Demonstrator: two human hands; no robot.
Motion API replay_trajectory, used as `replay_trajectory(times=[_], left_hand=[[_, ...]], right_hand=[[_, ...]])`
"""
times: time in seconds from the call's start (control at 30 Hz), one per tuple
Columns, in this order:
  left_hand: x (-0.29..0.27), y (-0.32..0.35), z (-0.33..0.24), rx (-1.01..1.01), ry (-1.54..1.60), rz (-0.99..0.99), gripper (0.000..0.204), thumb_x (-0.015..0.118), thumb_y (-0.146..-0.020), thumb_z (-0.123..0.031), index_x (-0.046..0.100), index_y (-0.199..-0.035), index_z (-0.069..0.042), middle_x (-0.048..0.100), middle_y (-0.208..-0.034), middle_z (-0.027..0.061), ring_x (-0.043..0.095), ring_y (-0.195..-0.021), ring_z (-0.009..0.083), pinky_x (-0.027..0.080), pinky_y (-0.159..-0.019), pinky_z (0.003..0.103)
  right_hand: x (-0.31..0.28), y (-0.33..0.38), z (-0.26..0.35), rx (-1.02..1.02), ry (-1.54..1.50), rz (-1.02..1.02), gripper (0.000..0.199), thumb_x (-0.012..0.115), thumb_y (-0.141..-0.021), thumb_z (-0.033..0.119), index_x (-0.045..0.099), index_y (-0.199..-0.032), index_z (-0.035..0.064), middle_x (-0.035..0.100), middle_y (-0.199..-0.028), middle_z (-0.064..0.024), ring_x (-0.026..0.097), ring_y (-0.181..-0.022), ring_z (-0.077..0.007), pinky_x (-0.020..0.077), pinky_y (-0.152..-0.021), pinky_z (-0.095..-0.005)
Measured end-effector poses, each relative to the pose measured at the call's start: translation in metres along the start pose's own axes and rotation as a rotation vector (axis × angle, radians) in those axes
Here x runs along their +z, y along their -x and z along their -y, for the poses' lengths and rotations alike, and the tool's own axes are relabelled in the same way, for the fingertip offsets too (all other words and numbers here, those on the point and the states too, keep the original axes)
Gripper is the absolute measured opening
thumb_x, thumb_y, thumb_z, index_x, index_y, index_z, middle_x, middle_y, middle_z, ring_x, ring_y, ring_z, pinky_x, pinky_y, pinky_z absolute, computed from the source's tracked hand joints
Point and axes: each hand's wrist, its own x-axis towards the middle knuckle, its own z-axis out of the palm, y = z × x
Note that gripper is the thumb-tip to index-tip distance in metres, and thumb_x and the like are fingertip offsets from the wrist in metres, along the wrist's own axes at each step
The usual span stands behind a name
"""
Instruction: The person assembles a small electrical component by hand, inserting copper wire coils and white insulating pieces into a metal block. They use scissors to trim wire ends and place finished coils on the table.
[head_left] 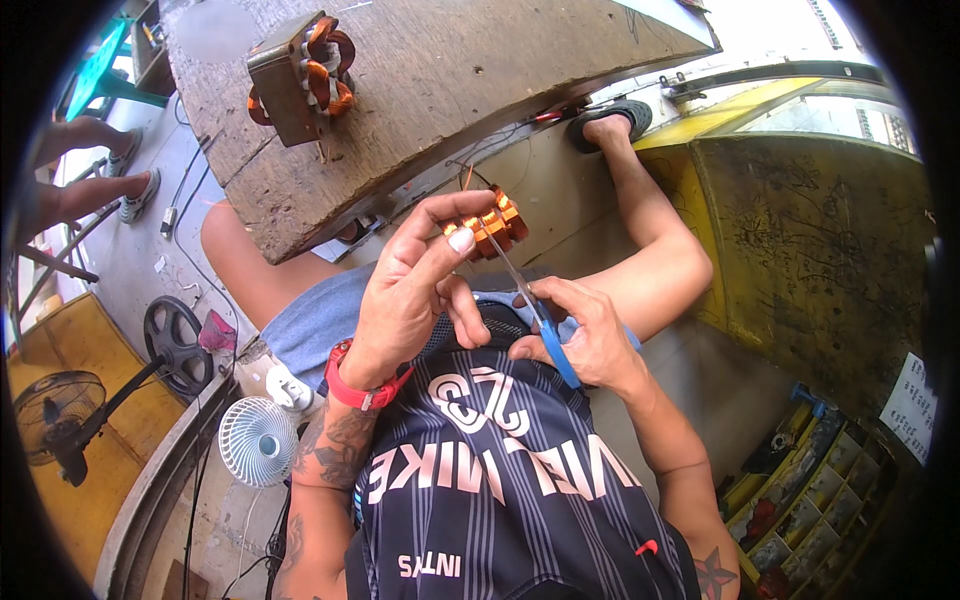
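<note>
My left hand point(405, 285) is raised over my lap, thumb and fingers closed on a small motor stator point(508, 222) wound with shiny orange copper wire. In my right hand point(597, 335) is a pair of scissors point(552, 340) with blue handles. Its thin metal blades point up and away from me, and their tips meet the copper windings near my left thumb. Whether the blades are spread or together is too small to tell. On the wooden table ahead stands a larger stator point(297, 85), a metal core with thick copper coils bulging from its side.
The worn wooden table point(420, 75) has its near edge just beyond my hands. A small white fan point(258, 441) stands at my left, with a black fan point(62, 415) farther out. Another person's legs point(95, 175) are at far left. A yellow sorting rack point(815, 495) stands at right.
</note>
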Motion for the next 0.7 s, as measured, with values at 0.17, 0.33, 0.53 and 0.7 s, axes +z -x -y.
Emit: replay_trajectory(times=[0.17,0.33,0.53,0.7], left_hand=[[0.0018,0.0009,0.001,0.008,0.014,0.002,0.047,0.05,-0.112,-0.022,0.042,-0.151,0.001,0.068,-0.133,0.0235,0.073,-0.057,0.0196,0.061,-0.047,0.026],[0.0032,0.002,0.0023,0.016,0.034,-0.015,0.048,0.051,-0.112,-0.022,0.042,-0.152,0.002,0.068,-0.133,0.0239,0.073,-0.057,0.0192,0.06,-0.048,0.025],[0.0053,0.0007,0.0035,0.014,0.084,-0.041,0.049,0.049,-0.111,-0.02,0.04,-0.155,0.0,0.067,-0.131,0.0264,0.072,-0.055,0.0203,0.058,-0.046,0.026],[0.0025,0.001,0.0084,0.039,0.215,-0.116,0.042,0.045,-0.111,-0.017,0.039,-0.152,-0.008,0.063,-0.135,0.0297,0.069,-0.049,0.0232,0.054,-0.039,0.028]], right_hand=[[-0.0001,-0.0006,0.0052,0.121,-0.117,0.064,0.06,0.098,-0.073,0.033,0.07,-0.112,-0.0012,0.072,-0.095,-0.015,0.068,-0.079,-0.0279,0.0538,-0.074,-0.0363],[0.0055,-0.0013,0.0026,0.061,-0.055,0.01,0.057,0.097,-0.075,0.032,0.07,-0.113,-0.0004,0.073,-0.096,-0.0144,0.07,-0.08,-0.029,0.0538,-0.074,-0.037],[0.0083,-0.0011,-0.0012,0.09,-0.054,0.023,0.058,0.097,-0.075,0.033,0.07,-0.113,-0.0006,0.074,-0.1,-0.0166,0.073,-0.088,-0.0336,0.0556,-0.078,-0.0387],[0.0079,0.0021,0.0005,0.045,-0.047,-0.02,0.062,0.098,-0.073,0.035,0.07,-0.113,-0.0022,0.074,-0.102,-0.0187,0.073,-0.09,-0.0354,0.0563,-0.079,-0.0394]])
